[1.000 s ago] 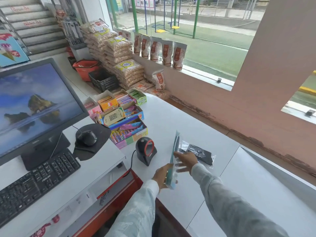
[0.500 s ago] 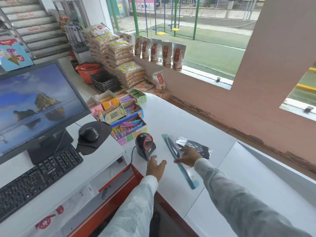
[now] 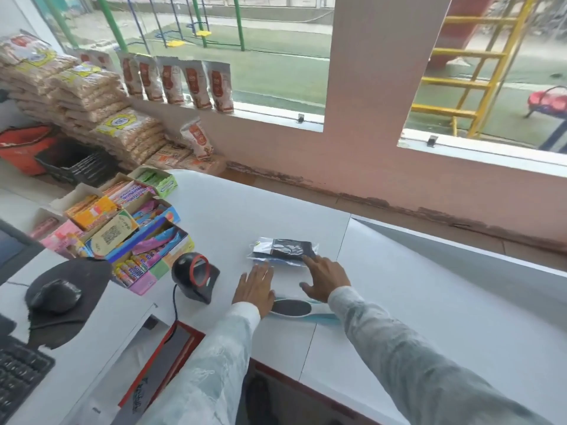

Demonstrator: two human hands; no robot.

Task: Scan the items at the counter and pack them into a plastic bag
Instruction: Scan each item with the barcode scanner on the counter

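A flat teal and white packaged item (image 3: 294,309) with a dark oval lies on the white counter (image 3: 429,317), partly under both wrists. Beyond it rests a clear packet holding something black (image 3: 283,248). My left hand (image 3: 256,288) hovers with fingers spread, its fingertips near the packet's left edge. My right hand (image 3: 325,277) is spread too, its fingertips touching the packet's right corner. Neither hand grips anything. The black and red barcode scanner (image 3: 196,276) stands left of my left hand.
Boxes of sweets (image 3: 122,228) crowd the counter's left side. A mouse on a dark pad (image 3: 55,297) and a keyboard corner (image 3: 18,375) sit at the near left. Sacks and pouches are stacked by the window (image 3: 107,118). A red-edged opening (image 3: 159,363) lies below the scanner.
The teal item was held upright by both hands, then tipped over and laid flat on the counter. Both hands let it go and moved forward to the black packet. The view swung right.
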